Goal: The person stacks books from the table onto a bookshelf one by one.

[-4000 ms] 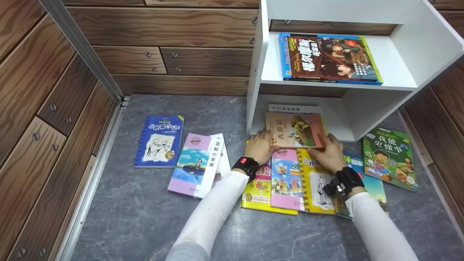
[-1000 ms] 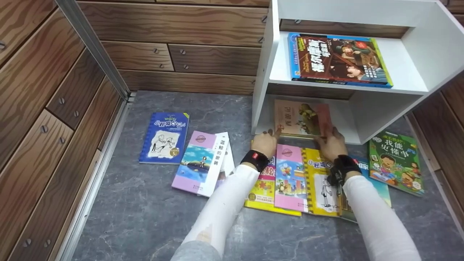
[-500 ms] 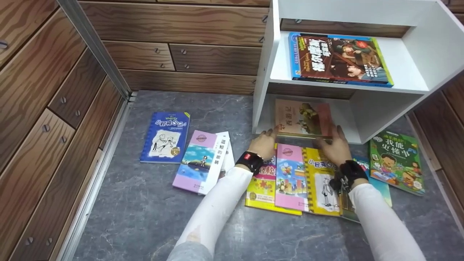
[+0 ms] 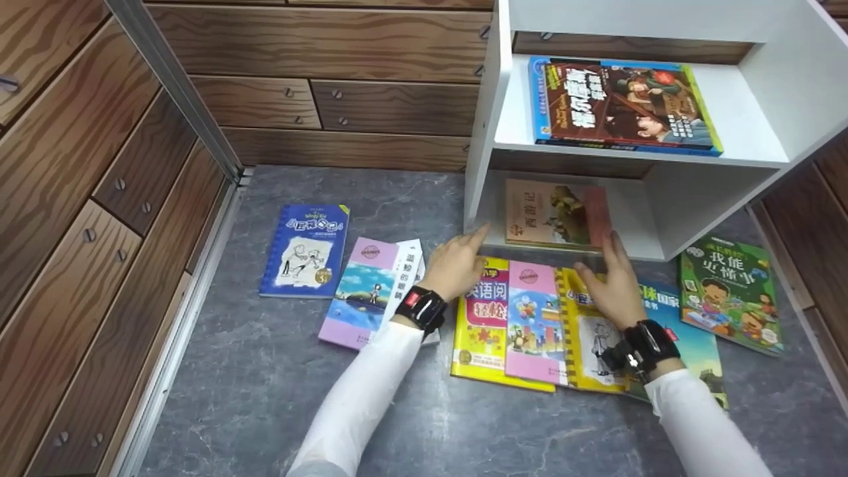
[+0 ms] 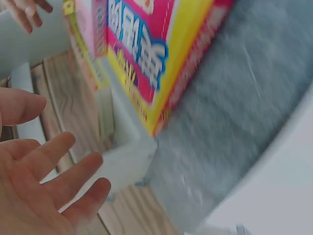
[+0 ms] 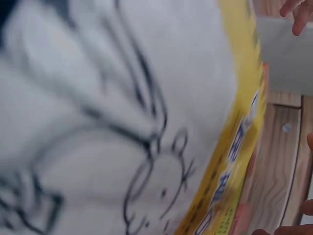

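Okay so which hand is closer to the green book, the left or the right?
Right. The right hand is just left of the green book, across the teal book's upper part; the left hand is farther left, beyond the yellow spiral-bound book.

Right of centre, I read 西游记 on the peach rectangular paperback (image 4: pixel 556 213). Far right, the green rectangular paperback (image 4: pixel 731 295) says 我能更懂事. At left, the blue rectangular paperback (image 4: pixel 305 252) bears "Wimpy Kid". Lower centre, the yellow-and-magenta rectangular paperback (image 4: pixel 478 341) shows 英语阅 and 轻松; 国家 stands on the teal rectangular paperback (image 4: pixel 695 361), lower right.
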Available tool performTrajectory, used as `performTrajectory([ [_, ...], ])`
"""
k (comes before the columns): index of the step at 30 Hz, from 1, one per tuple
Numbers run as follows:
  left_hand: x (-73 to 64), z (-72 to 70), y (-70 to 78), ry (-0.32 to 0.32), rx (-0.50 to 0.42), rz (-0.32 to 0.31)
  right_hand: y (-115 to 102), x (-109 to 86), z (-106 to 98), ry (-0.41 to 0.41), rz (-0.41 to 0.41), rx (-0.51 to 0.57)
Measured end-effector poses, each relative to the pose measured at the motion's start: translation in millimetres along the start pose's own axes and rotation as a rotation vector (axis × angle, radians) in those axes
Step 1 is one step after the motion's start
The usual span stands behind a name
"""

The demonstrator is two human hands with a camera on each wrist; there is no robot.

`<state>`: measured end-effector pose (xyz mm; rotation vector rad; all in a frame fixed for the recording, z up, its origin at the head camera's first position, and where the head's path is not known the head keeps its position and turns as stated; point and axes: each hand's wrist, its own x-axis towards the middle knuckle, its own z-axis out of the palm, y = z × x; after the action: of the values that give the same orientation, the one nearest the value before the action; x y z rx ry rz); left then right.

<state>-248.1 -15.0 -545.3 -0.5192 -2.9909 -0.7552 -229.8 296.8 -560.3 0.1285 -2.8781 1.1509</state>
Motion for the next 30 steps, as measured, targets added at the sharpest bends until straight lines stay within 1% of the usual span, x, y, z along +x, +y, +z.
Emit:
performTrajectory([
  [4, -11.4, -13.3, -22.4, 0.073, -0.024, -0.023, -8.0, -10.1, 5.3, -0.012, -0.006, 0.029],
  [7, -22.3, -22.6, -43.5, 0.132, -0.031, -0.052, -11.3, -18.1, 14.2, -0.03, -0.027, 0.05],
  [11, -40.1, -33.9, -71.6, 0.202, -0.048, -0.117, -15.1, -30.2, 27.9, -0.069, -0.062, 0.052],
  [13, -49.9, -38.9, -84.6, 0.225, -0.056, -0.157, -18.3, -36.4, 32.7, -0.09, -0.059, 0.046],
  [15, -60.5, -43.9, -95.9, 0.217, -0.072, -0.21, -21.3, -42.0, 36.4, -0.11, -0.053, 0.054],
  [17, -71.8, -48.4, -106.0, 0.189, -0.089, -0.27, -24.1, -47.2, 39.8, -0.122, -0.05, 0.062],
  [21, -94.9, -53.2, -121.5, 0.099, -0.122, -0.415, -28.6, -55.9, 46.6, -0.135, -0.041, 0.084],
  [23, -106.1, -53.2, -126.7, 0.07, -0.129, -0.466, -30.9, -59.6, 49.9, -0.127, -0.041, 0.089],
  [25, -116.1, -52.1, -130.1, 0.055, -0.135, -0.497, -33.1, -62.6, 53.9, -0.115, -0.053, 0.097],
  [30, -135.0, -48.0, -133.0, 0.074, -0.16, -0.522, -36.9, -70.3, 63.4, -0.089, -0.108, 0.103],
])
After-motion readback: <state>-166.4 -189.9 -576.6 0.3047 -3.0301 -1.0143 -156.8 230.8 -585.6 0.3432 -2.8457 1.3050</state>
